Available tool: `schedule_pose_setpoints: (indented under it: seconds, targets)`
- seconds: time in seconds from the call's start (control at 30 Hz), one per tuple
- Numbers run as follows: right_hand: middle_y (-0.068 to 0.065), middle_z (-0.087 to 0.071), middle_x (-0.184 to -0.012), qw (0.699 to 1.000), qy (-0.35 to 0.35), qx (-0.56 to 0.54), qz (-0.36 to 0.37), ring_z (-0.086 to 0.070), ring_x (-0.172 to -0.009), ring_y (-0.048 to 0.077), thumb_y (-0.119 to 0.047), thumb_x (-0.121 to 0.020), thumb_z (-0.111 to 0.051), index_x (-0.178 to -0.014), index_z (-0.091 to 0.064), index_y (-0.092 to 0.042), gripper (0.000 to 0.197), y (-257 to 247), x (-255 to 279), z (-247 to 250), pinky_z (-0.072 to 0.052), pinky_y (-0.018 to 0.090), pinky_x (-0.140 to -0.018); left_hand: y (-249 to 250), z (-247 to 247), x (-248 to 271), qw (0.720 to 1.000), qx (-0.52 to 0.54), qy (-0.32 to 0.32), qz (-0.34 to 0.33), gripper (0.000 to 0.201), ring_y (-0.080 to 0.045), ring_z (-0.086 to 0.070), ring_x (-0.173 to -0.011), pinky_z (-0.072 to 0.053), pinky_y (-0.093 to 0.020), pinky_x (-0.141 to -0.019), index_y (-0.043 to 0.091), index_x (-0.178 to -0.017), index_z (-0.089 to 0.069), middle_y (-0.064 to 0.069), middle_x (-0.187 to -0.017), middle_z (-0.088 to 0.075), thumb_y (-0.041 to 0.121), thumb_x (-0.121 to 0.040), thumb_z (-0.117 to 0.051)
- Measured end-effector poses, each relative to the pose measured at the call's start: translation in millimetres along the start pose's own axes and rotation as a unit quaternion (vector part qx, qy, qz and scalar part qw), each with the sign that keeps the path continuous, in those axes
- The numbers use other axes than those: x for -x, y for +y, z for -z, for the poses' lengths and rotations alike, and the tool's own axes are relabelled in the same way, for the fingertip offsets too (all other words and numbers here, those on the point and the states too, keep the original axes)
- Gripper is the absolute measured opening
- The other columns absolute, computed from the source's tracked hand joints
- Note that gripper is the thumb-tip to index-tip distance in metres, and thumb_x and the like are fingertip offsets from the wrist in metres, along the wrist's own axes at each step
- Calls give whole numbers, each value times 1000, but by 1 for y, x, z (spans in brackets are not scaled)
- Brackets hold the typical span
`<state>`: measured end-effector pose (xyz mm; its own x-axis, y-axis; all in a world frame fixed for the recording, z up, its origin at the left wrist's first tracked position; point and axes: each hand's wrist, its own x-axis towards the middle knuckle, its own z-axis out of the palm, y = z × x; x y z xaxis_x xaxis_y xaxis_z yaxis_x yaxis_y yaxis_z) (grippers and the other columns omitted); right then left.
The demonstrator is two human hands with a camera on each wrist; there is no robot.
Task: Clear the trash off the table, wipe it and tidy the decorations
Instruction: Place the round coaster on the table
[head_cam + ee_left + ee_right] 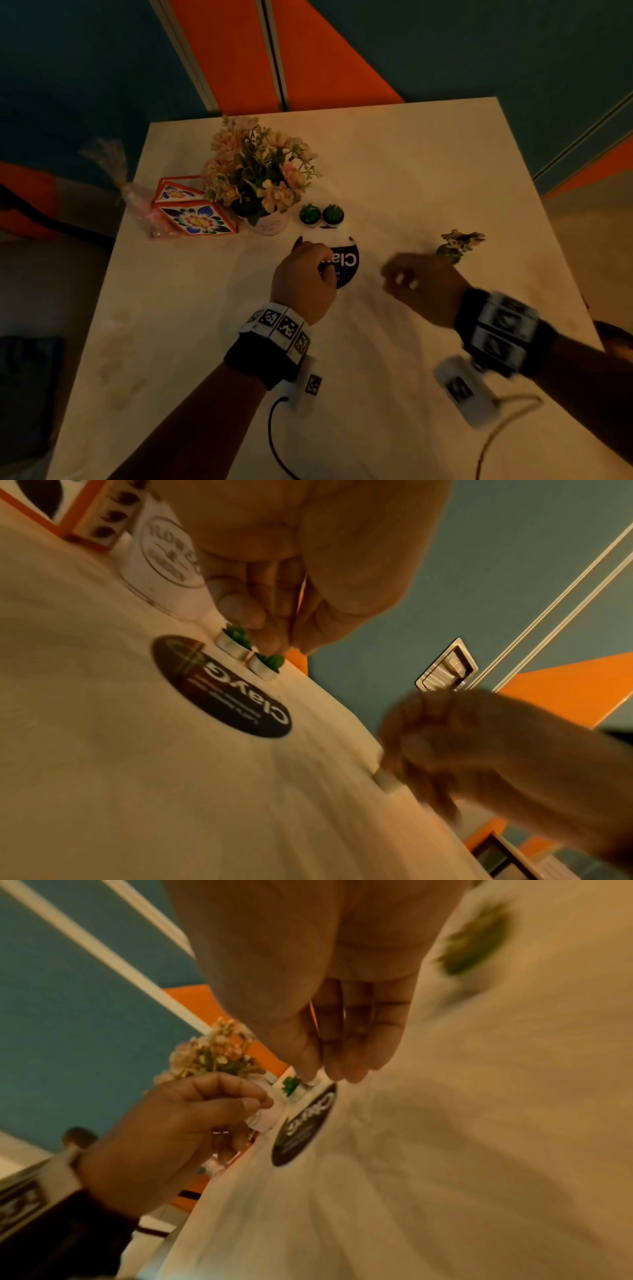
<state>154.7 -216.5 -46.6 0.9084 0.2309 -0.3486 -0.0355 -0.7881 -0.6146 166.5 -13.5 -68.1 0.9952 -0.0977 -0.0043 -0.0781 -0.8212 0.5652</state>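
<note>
On the white table, my left hand hovers over a round dark disc with white lettering, fingers curled with thumb to fingertip and nothing in them. Just beyond its fingertips two tiny green plants in white pots stand side by side. My right hand is blurred to the right of the disc; the right wrist view shows its fingers relaxed and holding nothing. A third small green plant with pale flowers sits just behind that hand, apart from it.
A white pot of pink flowers and a tile-patterned box with orange edges stand at the back left. A pink item in clear wrap lies at the left edge. Orange and teal panels rise behind the table.
</note>
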Motion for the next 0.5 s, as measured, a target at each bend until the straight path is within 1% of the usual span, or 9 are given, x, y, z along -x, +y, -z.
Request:
schedule_pose_setpoints:
  seconds: [0.03, 0.1, 0.13, 0.17, 0.23, 0.3, 0.33, 0.43, 0.5]
  targets:
    - [-4, -64, -89, 999, -21, -9, -27, -60, -78, 19, -18, -88, -63, -93, -65, -21, 6, 14, 18, 3, -50, 34, -82, 7, -4, -2, 1000, 11, -8, -4, 14, -21, -63, -93, -52, -30, -82, 12, -99, -65, -5, -104, -65, 14, -85, -62]
    - [-8, -62, -85, 993, -36, -39, -104, -59, -72, 12, -21, -89, -63, -88, -61, -27, 6, 42, 42, 11, -49, 32, -78, 20, -15, -5, 999, 29, -32, -17, 14, -17, -63, -90, -45, -21, -88, 12, -99, -66, -3, -100, -66, 15, -85, -62]
    - [-6, -64, -88, 989, -14, -56, -139, -59, -70, 12, -21, -88, -64, -89, -60, -27, 7, 56, 48, 15, -50, 34, -76, 27, -21, -7, 998, 42, -43, -18, 14, -16, -62, -88, -43, -19, -89, 12, -98, -66, -2, -99, -66, 16, -85, -63]
    - [-2, -65, -94, 984, 23, -75, -162, -60, -68, 13, -20, -86, -67, -92, -60, -24, 10, 67, 50, 18, -50, 34, -74, 33, -28, -8, 997, 58, -53, -11, 14, -16, -61, -86, -45, -22, -89, 13, -98, -66, -1, -98, -66, 16, -85, -64]
    - [4, -62, -103, 972, 91, -113, -183, -59, -67, 20, -15, -81, -72, -106, -58, -17, 28, 83, 45, 23, -49, 35, -73, 45, -42, -10, 994, 76, -75, 11, 14, -13, -56, -81, -49, -27, -83, 16, -98, -65, 2, -97, -65, 17, -84, -65]
    - [2, -56, -110, 965, 120, -135, -189, -58, -73, 25, -17, -78, -76, -121, -52, -16, 49, 89, 31, 25, -47, 34, -74, 58, -54, -12, 992, 76, -95, 22, 15, -11, -54, -80, -48, -25, -81, 18, -99, -64, 4, -99, -65, 19, -84, -65]
    - [1, -53, -114, 963, 128, -134, -193, -58, -78, 26, -20, -76, -77, -125, -50, -17, 56, 91, 23, 25, -46, 33, -74, 64, -59, -12, 991, 79, -105, 22, 16, -12, -57, -83, -49, -25, -82, 19, -100, -64, 5, -100, -65, 20, -84, -65]
    - [6, -55, -122, 959, 153, -138, -195, -59, -98, 31, -29, -67, -83, -120, -51, -21, 62, 96, -4, 20, -49, 37, -82, 76, -69, -13, 988, 76, -133, 26, 17, -13, -60, -91, -48, -24, -84, 19, -102, -64, 5, -102, -65, 21, -85, -65]
    - [8, -57, -123, 957, 152, -147, -200, -58, -106, 32, -32, -64, -84, -120, -52, -19, 65, 99, -17, 15, -50, 41, -90, 77, -73, -10, 989, 69, -132, 23, 16, -13, -61, -87, -47, -22, -81, 18, -100, -65, 5, -100, -67, 21, -85, -65]
